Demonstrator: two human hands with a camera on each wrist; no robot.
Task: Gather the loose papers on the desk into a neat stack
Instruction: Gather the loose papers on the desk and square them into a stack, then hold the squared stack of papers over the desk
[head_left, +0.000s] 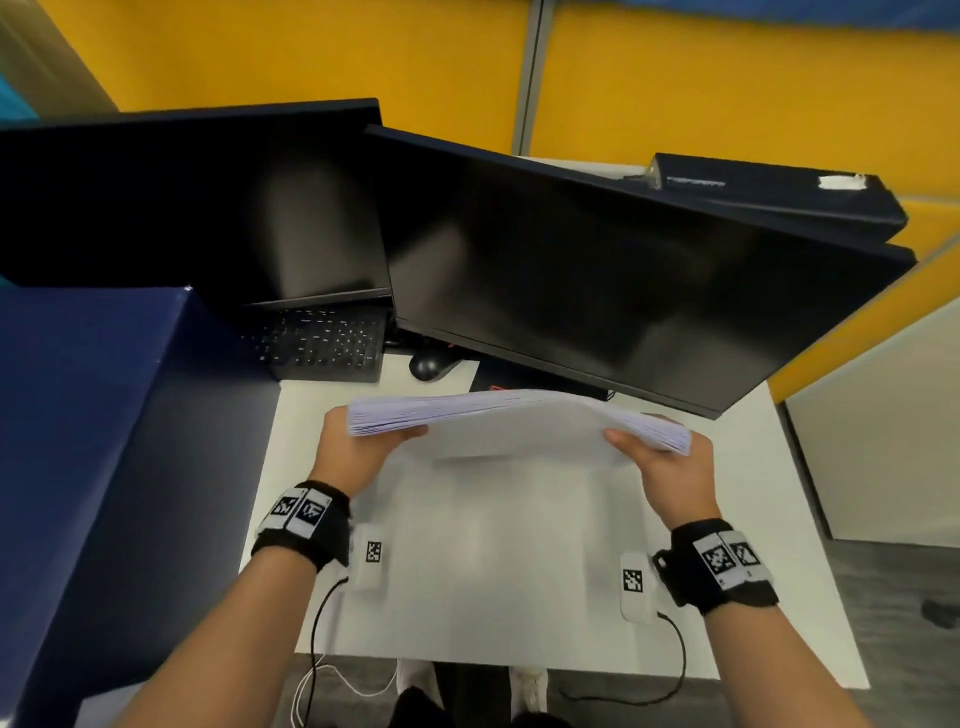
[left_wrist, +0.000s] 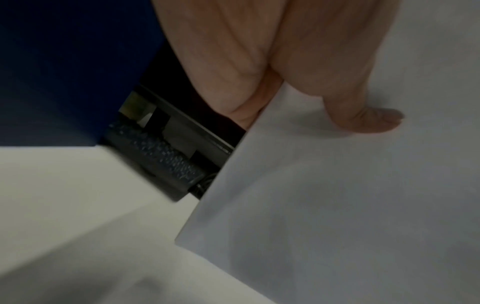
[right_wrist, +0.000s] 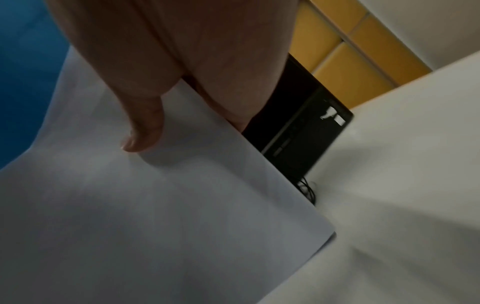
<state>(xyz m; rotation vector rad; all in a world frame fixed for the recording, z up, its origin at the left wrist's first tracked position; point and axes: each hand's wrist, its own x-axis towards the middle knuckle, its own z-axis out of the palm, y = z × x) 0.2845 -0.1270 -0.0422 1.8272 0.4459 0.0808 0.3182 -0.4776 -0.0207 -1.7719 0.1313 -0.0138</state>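
Paper stack (head_left: 514, 423): held upright above the white surface (head_left: 498, 571).
Left hand (head_left: 358, 447): fingers clasp its left edge.
Right hand (head_left: 670, 467): fingers clasp its right edge.

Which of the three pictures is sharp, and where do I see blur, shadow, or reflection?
Head view: mostly sharp, edges bent by the wide lens; faint reflections on the dark monitors; soft shadow on the desk under the paper stack. Left wrist view: dim, the keyboard smeared. Right wrist view: dim and soft, thumb shadow on the paper.
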